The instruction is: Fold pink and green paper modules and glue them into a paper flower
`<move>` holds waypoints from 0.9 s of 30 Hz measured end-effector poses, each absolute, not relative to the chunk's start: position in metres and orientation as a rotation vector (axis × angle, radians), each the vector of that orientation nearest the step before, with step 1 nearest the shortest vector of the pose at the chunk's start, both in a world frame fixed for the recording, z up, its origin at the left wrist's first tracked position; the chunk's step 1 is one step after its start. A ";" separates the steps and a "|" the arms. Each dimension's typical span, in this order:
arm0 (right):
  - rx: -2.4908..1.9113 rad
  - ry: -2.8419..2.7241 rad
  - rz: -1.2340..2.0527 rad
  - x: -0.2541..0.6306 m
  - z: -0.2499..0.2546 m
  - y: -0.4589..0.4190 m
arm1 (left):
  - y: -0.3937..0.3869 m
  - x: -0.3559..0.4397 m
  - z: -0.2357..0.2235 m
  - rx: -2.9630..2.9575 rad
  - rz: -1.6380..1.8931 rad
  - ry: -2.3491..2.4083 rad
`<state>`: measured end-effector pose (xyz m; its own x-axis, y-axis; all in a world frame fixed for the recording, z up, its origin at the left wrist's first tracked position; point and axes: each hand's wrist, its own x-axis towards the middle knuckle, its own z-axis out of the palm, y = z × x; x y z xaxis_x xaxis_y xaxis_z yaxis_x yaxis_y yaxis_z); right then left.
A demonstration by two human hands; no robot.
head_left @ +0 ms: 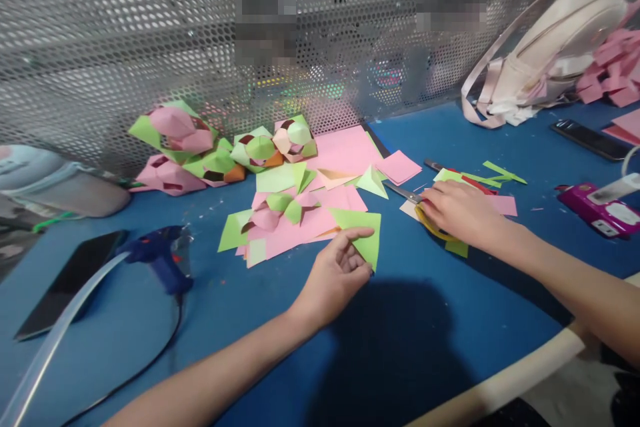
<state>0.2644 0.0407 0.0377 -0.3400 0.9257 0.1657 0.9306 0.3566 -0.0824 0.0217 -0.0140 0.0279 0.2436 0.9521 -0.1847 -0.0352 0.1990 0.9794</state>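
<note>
My left hand (334,273) holds a light green folded paper triangle (369,225), its index finger lying over the sheet and its thumb at the lower corner. To the right, my right hand (457,208) is closed around the yellow handles of a pair of scissors (407,195), whose blades point to the left. Paper scraps lie under and around that hand. Beyond my left hand, a part-built pink and green paper flower (283,205) rests on pink sheets (325,203). A pale green folded triangle (373,181) stands close by.
Finished paper shapes (175,130) line the metal mesh wall (150,33). At left are a blue glue gun (160,257) with its cord, a phone (75,280) and a tumbler (60,180). A purple glue gun (603,208), another phone (593,138) and a bag (555,40) lie right.
</note>
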 end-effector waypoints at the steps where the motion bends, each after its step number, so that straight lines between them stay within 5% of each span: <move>1: -1.613 -2.350 0.139 0.257 0.041 0.038 | -0.014 0.021 0.027 1.143 0.902 1.070; 5: -1.372 -1.968 1.157 0.221 0.045 0.025 | -0.017 0.019 0.027 1.192 0.850 1.060; 8: -1.287 -1.749 1.480 0.205 0.039 0.025 | -0.018 0.013 0.027 1.223 0.827 1.086; 16: -1.025 -0.957 1.469 0.219 0.032 0.060 | -0.008 -0.012 0.008 1.180 0.964 1.124; 22: -0.979 -0.938 1.864 0.185 0.017 0.057 | -0.012 -0.005 0.014 1.287 0.838 1.234; 27: -1.182 -1.179 1.164 0.200 0.012 0.060 | -0.016 -0.006 0.015 1.379 0.796 1.226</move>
